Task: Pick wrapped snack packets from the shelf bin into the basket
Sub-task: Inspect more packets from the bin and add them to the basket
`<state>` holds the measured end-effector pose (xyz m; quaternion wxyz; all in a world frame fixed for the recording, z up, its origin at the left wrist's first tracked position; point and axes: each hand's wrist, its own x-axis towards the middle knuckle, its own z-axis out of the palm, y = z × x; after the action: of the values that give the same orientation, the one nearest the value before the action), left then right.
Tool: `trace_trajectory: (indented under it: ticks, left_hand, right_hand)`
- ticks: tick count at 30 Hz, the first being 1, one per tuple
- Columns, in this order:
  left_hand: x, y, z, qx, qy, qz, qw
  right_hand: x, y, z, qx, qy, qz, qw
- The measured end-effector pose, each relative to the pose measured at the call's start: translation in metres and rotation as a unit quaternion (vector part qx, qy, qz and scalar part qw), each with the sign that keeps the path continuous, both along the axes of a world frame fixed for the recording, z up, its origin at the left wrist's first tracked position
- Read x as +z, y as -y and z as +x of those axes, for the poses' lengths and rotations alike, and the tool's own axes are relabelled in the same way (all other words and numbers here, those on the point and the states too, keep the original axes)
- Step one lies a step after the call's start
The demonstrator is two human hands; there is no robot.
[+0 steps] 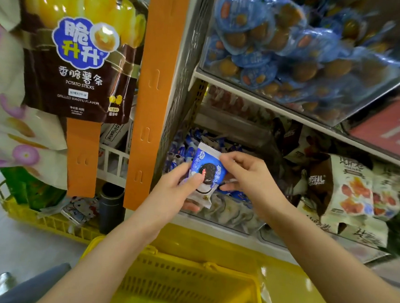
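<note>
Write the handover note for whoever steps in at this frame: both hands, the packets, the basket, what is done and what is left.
Left hand: grips the lower part of a blue-and-white snack packet.
Right hand: fingers pinch the same packet's upper right edge.
Packet: held in the air in front of the shelf bin, not in the basket.
Bin: more blue packets lie inside, behind the hands.
Basket: yellow, below and between the forearms; no packet shows in the part in view.
Done: one packet lifted out.
Left: lower it into the basket, then pick more.
</note>
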<state>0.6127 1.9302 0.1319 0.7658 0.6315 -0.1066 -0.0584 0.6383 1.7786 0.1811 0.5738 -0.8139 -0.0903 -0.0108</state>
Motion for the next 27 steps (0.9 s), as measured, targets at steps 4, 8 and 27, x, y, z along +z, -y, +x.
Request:
trace_trajectory:
  ticks: [4, 8, 27]
  left_hand:
    - [0.005, -0.004, -0.005, -0.010, 0.064, 0.046, 0.997]
    - [0.008, -0.005, -0.011, -0.005, 0.061, 0.022, 0.998]
    - [-0.004, 0.001, -0.022, 0.116, 0.191, 0.236, 0.946]
  right_hand:
    - [0.003, 0.004, -0.014, 0.002, 0.000, 0.034, 0.999]
    - [0.000, 0.004, -0.024, -0.022, 0.030, 0.052, 0.998]
    - [-0.032, -0.003, -0.040, 0.032, -0.062, 0.078, 0.994]
